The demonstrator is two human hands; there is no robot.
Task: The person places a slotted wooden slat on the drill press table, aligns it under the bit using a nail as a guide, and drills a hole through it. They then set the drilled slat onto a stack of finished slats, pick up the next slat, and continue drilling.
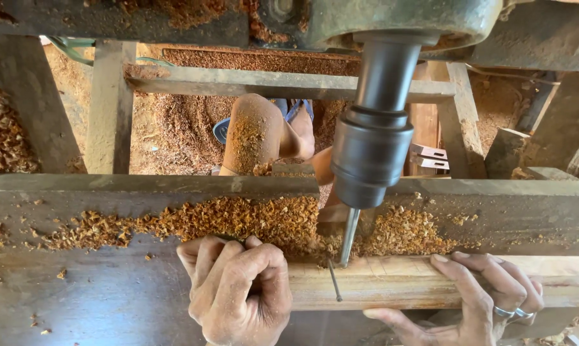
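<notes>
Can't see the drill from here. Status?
Left hand and right hand both grip the wood bar. Drill bit at its top face. Wood chips piled behind.

Warm, bright daylight falls from above and behind, lighting the wood shavings [238, 221] sharply. The near surface [97, 295] lies in soft shadow. Edges bend slightly.

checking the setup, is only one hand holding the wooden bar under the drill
No, both the left hand and the right hand grip the wooden bar below the drill bit.
</notes>
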